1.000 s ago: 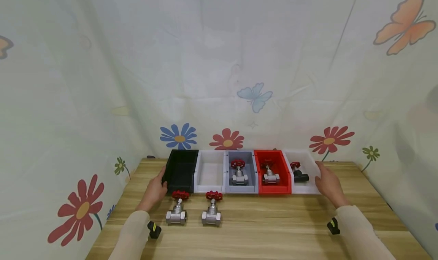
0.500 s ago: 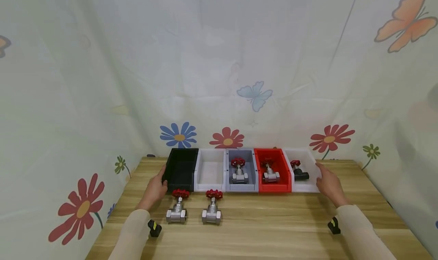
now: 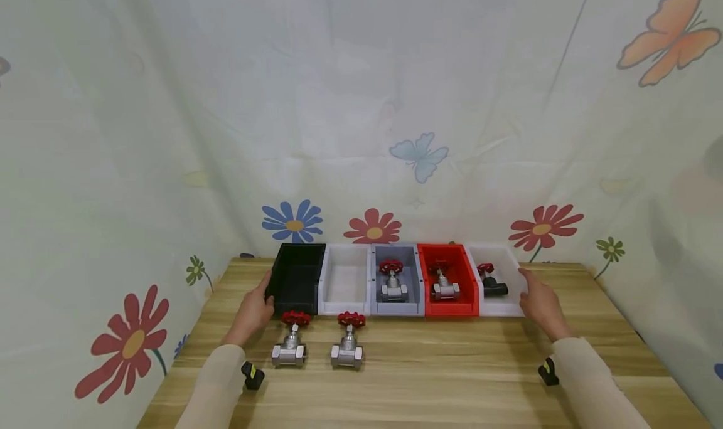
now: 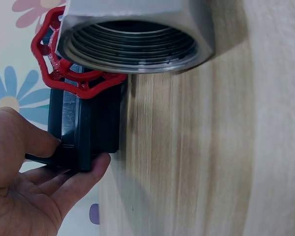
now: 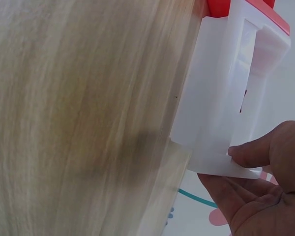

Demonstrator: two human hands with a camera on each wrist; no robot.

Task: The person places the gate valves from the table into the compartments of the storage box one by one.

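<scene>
Five storage bins stand side by side in a row at the back of the table. My left hand (image 3: 253, 311) pinches the outer wall of the black bin (image 4: 104, 123) at the left end, thumb over its edge and fingers outside. At the right end, my right hand (image 3: 543, 305) grips the outer wall of a white bin (image 5: 211, 113) the same way. A dark valve with a red handwheel (image 3: 495, 285) lies in that white bin. Steel gate valves with red handwheels sit in the grey bin (image 3: 398, 309) and the red bin (image 3: 450, 309).
Two more steel gate valves, one at the left (image 3: 289, 350) and another beside it (image 3: 347, 350), stand on the wooden table (image 3: 418, 379) before the black bin and the second white bin (image 3: 346, 278). A flowered curtain (image 3: 361, 134) hangs close behind the row.
The head view has shifted very slightly. Both hands keep their hold on the end bins, and the valves stay where they were.
</scene>
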